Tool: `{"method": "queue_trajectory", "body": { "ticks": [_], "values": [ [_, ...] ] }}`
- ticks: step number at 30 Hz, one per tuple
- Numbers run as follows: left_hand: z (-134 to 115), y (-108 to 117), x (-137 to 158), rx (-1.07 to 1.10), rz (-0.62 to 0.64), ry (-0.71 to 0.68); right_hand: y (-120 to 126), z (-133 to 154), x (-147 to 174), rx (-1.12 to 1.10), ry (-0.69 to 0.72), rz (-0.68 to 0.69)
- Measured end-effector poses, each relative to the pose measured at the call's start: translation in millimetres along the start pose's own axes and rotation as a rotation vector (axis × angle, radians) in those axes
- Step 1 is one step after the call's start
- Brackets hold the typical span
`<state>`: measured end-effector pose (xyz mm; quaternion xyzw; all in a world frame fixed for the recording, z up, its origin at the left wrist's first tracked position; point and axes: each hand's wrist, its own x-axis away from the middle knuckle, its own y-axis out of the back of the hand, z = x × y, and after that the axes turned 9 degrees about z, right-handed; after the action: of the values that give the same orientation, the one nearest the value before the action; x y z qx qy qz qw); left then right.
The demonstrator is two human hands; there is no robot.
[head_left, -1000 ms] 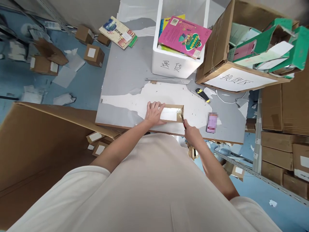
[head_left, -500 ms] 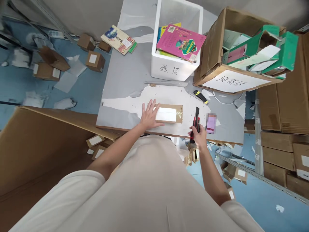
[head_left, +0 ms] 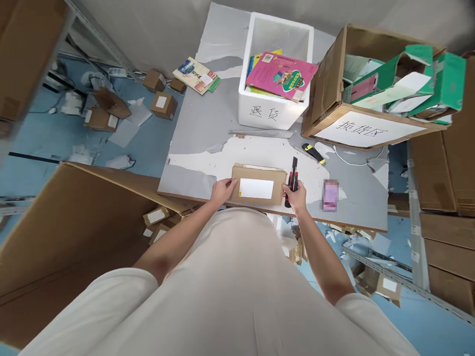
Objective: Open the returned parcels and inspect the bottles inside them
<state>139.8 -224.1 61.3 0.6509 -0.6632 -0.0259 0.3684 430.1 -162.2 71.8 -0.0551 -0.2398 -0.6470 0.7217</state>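
Box [head_left: 259, 184] flat at near table [head_left: 200, 123] edge, label up. Left hand [head_left: 221, 190] fingers curled on its left end, steadying. Right hand [head_left: 296, 195] wrapped around knife [head_left: 292, 178], touching right end, blade pointing away for safety.

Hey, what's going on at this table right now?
A person stands at a grey table with a small cardboard parcel near its front edge. The left hand grips the parcel's left end; the right hand, against its right end, holds a red and black box cutter. A second, yellow cutter lies further back, near a white foam box of books. Small boxes litter the floor.
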Motion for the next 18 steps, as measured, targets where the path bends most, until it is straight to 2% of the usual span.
{"method": "queue_trajectory", "body": {
  "ticks": [3,7,14,18],
  "values": [
    [-10,-4,-14,-0.107,-0.01,0.052,3,0,-12,0.106,-0.051,0.018],
    [-7,-12,-27,-0.09,0.026,0.016,1,-5,-15,0.055,-0.027,0.024],
    [39,-21,-1,0.045,0.164,-0.036,10,-24,27,-0.083,-0.112,0.135],
    [54,-36,0,0.117,0.185,-0.011,7,-33,44,0.104,-0.105,0.163]
  ]
}}
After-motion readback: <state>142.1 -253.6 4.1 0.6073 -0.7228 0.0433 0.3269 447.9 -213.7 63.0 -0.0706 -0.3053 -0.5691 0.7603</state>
